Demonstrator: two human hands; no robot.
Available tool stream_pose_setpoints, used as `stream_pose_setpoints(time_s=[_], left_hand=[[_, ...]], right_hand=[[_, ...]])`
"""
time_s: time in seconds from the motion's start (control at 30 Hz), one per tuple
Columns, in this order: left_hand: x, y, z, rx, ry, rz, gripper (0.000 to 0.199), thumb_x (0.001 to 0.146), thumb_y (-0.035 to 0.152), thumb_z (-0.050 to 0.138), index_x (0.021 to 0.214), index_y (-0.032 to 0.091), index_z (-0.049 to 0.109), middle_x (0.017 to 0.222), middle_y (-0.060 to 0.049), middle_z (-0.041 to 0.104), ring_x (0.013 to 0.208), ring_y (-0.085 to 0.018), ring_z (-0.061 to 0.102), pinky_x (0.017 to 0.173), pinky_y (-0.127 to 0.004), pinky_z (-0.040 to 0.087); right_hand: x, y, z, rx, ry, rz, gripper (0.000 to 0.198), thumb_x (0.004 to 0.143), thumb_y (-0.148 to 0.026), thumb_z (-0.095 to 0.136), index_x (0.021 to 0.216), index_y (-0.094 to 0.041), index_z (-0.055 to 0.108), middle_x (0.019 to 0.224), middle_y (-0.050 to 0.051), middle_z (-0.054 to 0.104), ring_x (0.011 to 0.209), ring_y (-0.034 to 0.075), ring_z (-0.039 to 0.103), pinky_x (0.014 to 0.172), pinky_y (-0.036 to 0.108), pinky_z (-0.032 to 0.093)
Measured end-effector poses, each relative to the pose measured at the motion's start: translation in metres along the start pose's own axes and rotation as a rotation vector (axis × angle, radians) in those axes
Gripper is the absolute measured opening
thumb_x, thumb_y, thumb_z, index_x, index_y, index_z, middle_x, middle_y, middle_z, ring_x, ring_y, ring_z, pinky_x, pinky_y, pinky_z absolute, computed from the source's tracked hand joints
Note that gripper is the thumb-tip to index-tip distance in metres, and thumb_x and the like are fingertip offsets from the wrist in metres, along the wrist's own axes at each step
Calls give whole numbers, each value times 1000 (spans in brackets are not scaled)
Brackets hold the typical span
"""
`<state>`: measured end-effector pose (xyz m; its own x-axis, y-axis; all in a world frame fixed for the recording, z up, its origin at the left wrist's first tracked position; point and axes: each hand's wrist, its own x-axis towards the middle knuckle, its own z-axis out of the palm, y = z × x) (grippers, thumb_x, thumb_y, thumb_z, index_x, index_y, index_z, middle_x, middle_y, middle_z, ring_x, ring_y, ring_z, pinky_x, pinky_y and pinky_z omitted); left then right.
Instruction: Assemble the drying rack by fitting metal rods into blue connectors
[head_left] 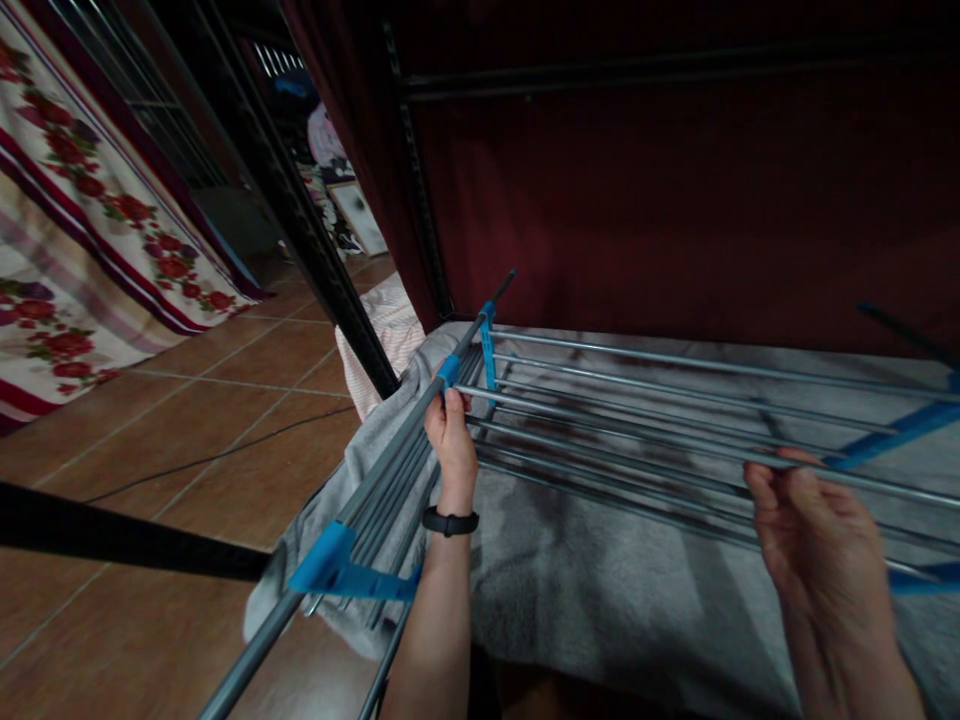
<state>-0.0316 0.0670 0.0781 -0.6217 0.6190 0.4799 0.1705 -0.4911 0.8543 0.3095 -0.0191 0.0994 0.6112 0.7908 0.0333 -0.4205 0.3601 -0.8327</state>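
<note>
A drying rack (615,405) of grey metal tubes with blue plastic joints lies across a grey blanket. My left hand (451,438), with a black band on its wrist, is closed around the rack beside a small blue joint (448,372), where a crossbar meets the long side tube (397,445). At the right, my right hand (821,530) is closed on the rack's rods, thumb and fingers pinching one from below. A larger blue bracket (349,570) joins the side tube nearer to me. Another blue arm (892,435) shows past my right hand. My palms hide parts of the rods.
The grey blanket (592,590) covers a low surface framed by black metal posts (300,230). A dark red cloth (660,210) hangs behind it. Brown floor tiles (225,420) with a thin black cable (247,445) lie at left, near a flowered curtain (90,210).
</note>
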Motion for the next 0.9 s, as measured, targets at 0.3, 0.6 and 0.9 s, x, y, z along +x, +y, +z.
stream_pose_setpoints(time_s=[0.3, 0.6, 0.9], left_hand=[[1, -2, 2, -69, 33, -55, 47, 91, 66, 54, 83, 20, 61, 70, 1, 51, 68, -13, 51, 69, -28, 48], [1, -5, 2, -45, 24, -36, 47, 92, 65, 52, 86, 20, 62, 72, 1, 52, 67, -14, 53, 67, -28, 49], [-2, -6, 0, 4, 5, -2, 47, 94, 64, 52, 89, 19, 63, 72, 0, 51, 66, -13, 49, 64, -28, 46]], right_hand=[[-1, 0, 0, 15, 0, -3, 35, 51, -26, 99, 69, -13, 71, 97, -1, 70, 69, 8, 71, 74, 16, 63], [-6, 1, 4, 52, 46, -32, 38, 50, -21, 97, 68, -12, 66, 101, 1, 70, 71, 9, 71, 78, 19, 63], [-9, 2, 5, 40, -7, -61, 31, 58, -24, 95, 73, -14, 70, 97, -2, 69, 69, 8, 71, 73, 17, 64]])
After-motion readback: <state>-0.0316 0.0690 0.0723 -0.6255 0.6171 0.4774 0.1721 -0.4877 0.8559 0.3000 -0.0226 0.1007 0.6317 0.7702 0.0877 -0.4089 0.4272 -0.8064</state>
